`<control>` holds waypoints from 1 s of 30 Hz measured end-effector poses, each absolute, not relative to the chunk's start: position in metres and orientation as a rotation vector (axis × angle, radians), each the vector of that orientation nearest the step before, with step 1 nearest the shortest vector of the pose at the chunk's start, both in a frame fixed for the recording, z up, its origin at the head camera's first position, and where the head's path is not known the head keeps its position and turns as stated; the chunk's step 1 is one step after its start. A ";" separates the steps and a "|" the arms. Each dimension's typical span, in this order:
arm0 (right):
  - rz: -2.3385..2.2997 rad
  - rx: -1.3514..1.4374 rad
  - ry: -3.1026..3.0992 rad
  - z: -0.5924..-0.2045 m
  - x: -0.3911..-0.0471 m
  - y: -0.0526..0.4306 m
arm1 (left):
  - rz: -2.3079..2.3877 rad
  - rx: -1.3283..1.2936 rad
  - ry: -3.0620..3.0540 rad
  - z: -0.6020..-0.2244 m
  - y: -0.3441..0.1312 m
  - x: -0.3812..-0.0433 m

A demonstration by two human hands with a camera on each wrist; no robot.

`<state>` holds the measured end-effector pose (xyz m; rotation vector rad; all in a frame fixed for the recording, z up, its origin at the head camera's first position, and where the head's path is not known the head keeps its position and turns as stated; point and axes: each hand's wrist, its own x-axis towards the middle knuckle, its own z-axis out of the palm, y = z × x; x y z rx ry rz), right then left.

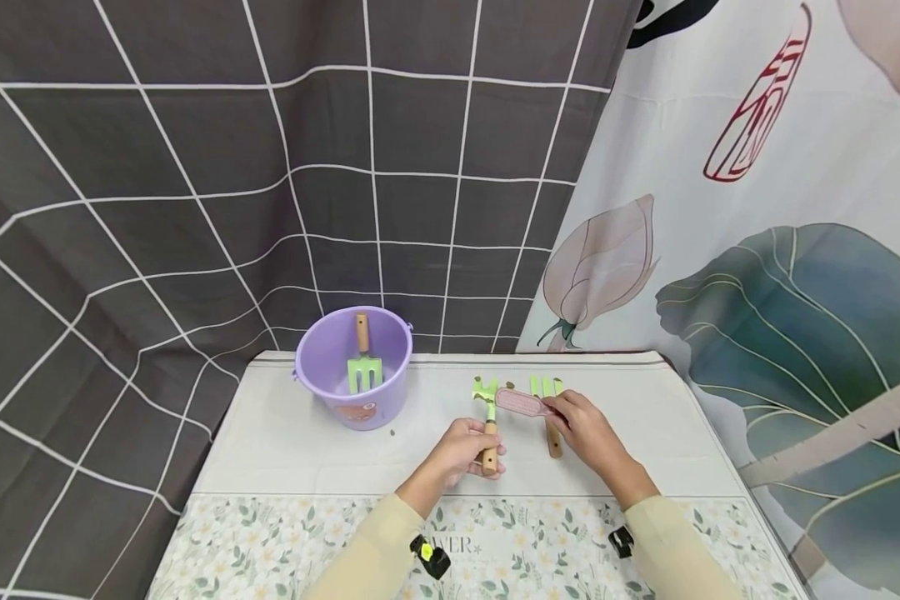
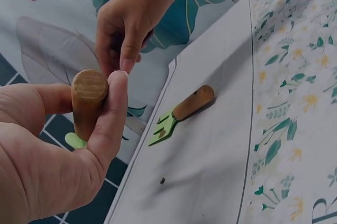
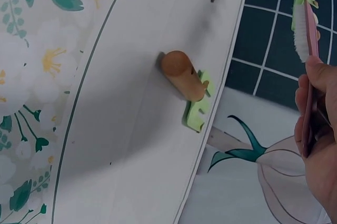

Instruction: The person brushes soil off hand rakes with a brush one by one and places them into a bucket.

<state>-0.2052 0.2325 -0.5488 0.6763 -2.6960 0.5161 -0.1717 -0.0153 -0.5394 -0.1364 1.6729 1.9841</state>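
Observation:
My left hand [image 1: 459,452] grips the wooden handle of a small garden hand tool [image 1: 490,442] with a green pronged head, held upright with dark bits on it. In the left wrist view, the handle end [image 2: 89,91] sits between thumb and fingers. A pink brush [image 1: 521,402] with white bristles [image 3: 300,35] is pinched in my right hand [image 1: 587,427]. Its bristles lie against the tool's green neck. Below my right hand, a green garden fork [image 1: 554,440] with a wooden handle rests on the table, a brown crumb on its head.
A purple bucket [image 1: 318,367] stands at the table's back left, with another green fork [image 1: 363,371] inside. Dark crumbs [image 2: 162,181] lie on the white cloth [image 1: 300,467]. Flowered cloth [image 1: 255,533] covers the near part. Curtains [image 1: 420,208] hang behind the table.

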 end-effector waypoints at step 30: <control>0.477 0.724 -2.580 -0.551 -0.213 0.236 | 2.001 -0.122 1.601 -0.548 -0.018 -0.172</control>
